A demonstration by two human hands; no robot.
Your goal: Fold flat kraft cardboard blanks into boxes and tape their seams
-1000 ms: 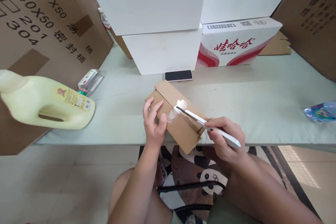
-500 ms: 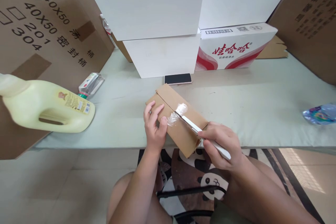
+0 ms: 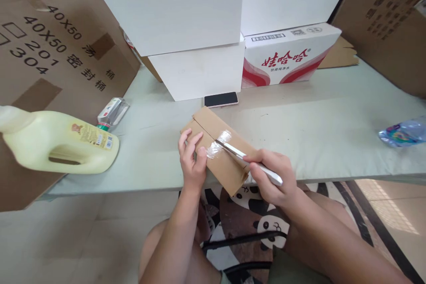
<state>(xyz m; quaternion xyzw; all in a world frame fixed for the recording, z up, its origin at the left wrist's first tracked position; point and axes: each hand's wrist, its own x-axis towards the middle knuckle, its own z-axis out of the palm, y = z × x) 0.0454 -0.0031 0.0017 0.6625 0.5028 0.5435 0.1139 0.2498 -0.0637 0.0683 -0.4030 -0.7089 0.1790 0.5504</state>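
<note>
A small brown cardboard box (image 3: 229, 173) lies at the table's front edge, its near corner jutting past it. Clear tape (image 3: 214, 149) crosses the seam between its top flaps. My left hand (image 3: 193, 159) holds the box on its left side, fingers bent over the top and thumb beside the tape. In my right hand (image 3: 274, 175) is a white utility knife (image 3: 266, 173), gripped by its handle. Its dark blade tip rests on the seam, at the tape. Near my right hand the seam gapes slightly. What is inside the box cannot be seen.
A phone (image 3: 221, 99) lies just behind the box, before stacked white boxes (image 3: 199, 71) and a red-and-white carton (image 3: 286, 60). To the left are a yellow jug (image 3: 63, 142), a clear bottle (image 3: 113, 111) and a large carton (image 3: 66, 44). A plastic bottle (image 3: 402, 133) lies far right.
The knife has tilted, and its blade tip has moved along the seam, away from me, into the tape. My left hand stays on the box. The whole view has shifted slightly.
</note>
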